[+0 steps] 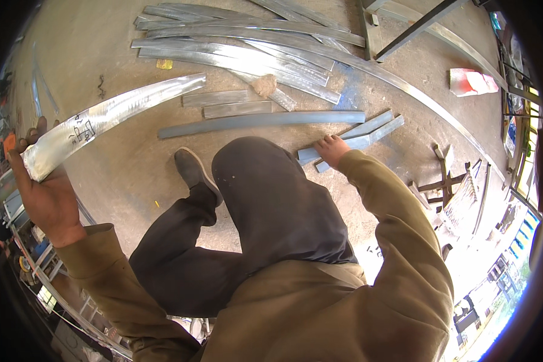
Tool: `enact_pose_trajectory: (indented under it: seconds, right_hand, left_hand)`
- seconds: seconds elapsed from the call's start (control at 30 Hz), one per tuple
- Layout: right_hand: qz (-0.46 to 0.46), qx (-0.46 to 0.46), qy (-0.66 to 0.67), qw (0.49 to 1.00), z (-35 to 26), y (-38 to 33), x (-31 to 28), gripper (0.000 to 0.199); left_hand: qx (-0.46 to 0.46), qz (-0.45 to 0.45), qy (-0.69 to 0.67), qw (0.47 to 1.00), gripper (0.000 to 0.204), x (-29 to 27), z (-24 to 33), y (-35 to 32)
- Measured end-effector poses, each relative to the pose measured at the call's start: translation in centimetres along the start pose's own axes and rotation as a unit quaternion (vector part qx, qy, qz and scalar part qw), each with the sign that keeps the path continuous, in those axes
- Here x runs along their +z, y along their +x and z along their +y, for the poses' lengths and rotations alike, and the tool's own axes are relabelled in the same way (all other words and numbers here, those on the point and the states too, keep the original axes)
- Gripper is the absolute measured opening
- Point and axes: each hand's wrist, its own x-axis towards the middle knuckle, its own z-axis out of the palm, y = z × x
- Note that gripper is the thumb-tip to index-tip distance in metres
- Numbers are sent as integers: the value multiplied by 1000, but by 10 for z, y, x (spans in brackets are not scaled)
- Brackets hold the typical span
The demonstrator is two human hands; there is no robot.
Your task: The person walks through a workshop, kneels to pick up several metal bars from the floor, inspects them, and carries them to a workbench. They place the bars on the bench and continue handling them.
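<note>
At the far left, my left hand [51,205] is closed around the near end of a shiny silver metal bar [136,107], with black marks drawn on that end. The bar is raised and points away to the right. A small orange thing [9,142] shows beside those fingers; what it is I cannot make out. My right hand [332,148] reaches down to the floor, its fingers curled over a short blue-grey metal bar [308,155] among a few similar pieces. Just left of them lies a longer blue-grey bar [253,122].
Many long silver strips [241,51] lie heaped on the far floor. Two short grey bars [238,109] sit before them. A steel frame leg [419,30] stands at far right, with a red and white package [472,82] nearby. Dark metal brackets [445,181] lie right.
</note>
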Motion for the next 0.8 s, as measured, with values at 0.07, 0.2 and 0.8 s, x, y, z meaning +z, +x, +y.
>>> enact_pose_trajectory:
  seconds: [0.07, 0.2, 0.8]
  right_hand:
    - [-7, 1, 2, 1000, 0, 0, -1, 38]
    - [6, 4, 0, 1000, -1, 0, -3, 36]
    - [4, 55, 72, 996, -14, 10, -36, 34]
  left_hand:
    - [-9, -8, -8, 1000, 36, -2, 1, 1]
    - [-6, -18, -10, 1000, 36, 0, 2, 0]
    - [0, -18, 17, 1000, 31, 14, -1, -3]
